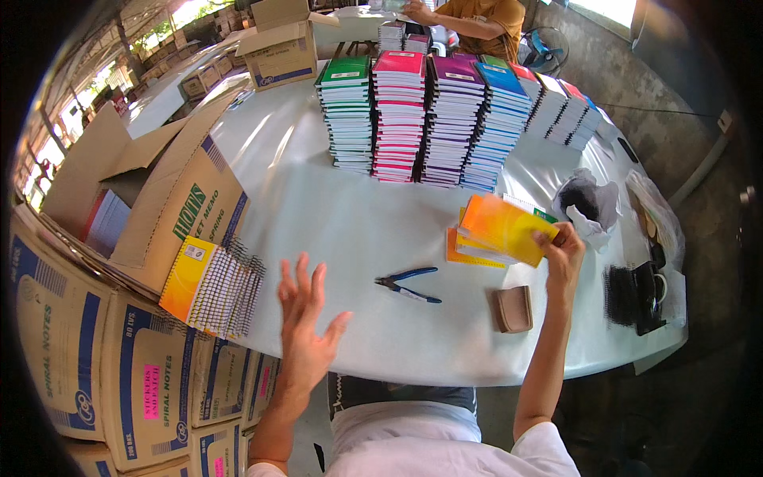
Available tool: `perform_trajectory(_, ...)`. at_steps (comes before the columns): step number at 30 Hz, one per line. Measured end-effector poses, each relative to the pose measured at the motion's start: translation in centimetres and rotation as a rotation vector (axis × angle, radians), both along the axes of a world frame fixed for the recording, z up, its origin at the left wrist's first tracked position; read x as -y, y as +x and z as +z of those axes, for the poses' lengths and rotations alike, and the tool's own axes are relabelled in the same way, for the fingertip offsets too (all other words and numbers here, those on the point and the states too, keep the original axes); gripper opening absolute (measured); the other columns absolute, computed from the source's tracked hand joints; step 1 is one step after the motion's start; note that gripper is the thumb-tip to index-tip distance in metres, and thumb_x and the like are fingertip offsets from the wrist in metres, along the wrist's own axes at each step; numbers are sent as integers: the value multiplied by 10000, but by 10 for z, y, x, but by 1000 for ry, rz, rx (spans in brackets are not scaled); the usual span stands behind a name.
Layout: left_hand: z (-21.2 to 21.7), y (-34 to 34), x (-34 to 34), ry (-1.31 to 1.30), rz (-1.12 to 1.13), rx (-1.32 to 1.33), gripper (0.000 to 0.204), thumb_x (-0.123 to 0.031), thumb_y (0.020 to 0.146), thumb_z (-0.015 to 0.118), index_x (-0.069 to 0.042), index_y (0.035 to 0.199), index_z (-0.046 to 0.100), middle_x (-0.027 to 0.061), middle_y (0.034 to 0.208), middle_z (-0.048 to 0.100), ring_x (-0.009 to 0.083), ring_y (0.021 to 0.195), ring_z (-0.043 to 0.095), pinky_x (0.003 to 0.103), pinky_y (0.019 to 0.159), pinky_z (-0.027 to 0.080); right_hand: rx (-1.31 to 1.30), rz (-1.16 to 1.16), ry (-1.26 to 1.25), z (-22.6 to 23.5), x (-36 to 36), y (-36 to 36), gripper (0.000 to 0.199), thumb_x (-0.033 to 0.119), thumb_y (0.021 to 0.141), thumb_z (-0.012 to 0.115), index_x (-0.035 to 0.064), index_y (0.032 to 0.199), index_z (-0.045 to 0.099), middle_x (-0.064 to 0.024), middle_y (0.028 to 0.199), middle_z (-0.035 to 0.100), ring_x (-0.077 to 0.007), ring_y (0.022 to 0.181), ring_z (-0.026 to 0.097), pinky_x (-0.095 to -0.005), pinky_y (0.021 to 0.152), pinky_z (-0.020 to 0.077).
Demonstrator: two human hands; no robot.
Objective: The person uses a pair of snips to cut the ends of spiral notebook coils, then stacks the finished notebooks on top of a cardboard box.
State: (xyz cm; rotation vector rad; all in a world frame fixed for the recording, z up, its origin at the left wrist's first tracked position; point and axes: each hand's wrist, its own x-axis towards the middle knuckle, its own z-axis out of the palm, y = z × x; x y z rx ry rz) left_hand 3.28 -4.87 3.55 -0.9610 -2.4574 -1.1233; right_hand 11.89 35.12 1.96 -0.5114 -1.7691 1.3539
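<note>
My right hand [563,253] grips the corner of an orange-yellow notebook [505,228], held tilted above a small pile of similar notebooks [469,253] on the white table [358,215]. Over the table's near edge, my left hand [306,318] hovers with fingers spread and nothing in it. A batch of yellow spiral notebooks [208,288] lies just left of it. Blue-handled pliers [408,285] rest on the table between my hands.
Tall stacks of green, pink, purple and blue notebooks [421,119] stand at the far side. A brown pouch [513,308], black coils [628,294] and a plastic bag [588,203] sit at right. Cardboard boxes [119,366] line the left. Another person [477,20] works beyond.
</note>
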Motion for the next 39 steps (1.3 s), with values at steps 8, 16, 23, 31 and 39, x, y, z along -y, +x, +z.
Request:
perform_trajectory(8,-83,-13,-46,620,-505,951,1010,-94,891,691,-141,1566,-57,177,1594,235,232,1426,333,333,1104,337,16,430,-215,-61,154,-1,191,-25,797,761,24,909,614,-39,895,663,-87,827,596,-237,751,492)
perform_trajectory(16,-121,-19,-44,410,-447,803,848,-35,947,582,-110,1570,13,157,1539,362,194,1359,422,270,1021,417,17,481,-517,-95,170,-9,172,-28,828,737,39,881,588,8,846,618,-60,776,545,-222,705,454)
perform_trajectory(23,-96,-10,-50,778,-393,799,986,-302,879,733,-90,1566,59,137,1519,378,214,1437,292,374,1161,250,-105,420,-732,-85,173,-4,165,15,864,716,67,937,578,-8,898,639,-89,832,599,-253,799,497)
perform_trajectory(31,-99,18,-64,730,-292,986,604,-350,940,648,-110,1458,451,85,1131,627,119,992,575,315,893,463,-50,596,-922,-92,211,4,298,96,848,752,96,1077,561,-33,1099,636,-143,1012,600,-326,919,478)
perform_trajectory(39,-33,-9,-59,-802,-414,280,575,-184,932,575,-184,1476,389,155,1101,685,348,892,687,478,740,542,183,721,-211,-84,175,12,300,-27,868,668,35,1104,494,-101,1102,607,-187,1112,575,-316,951,455)
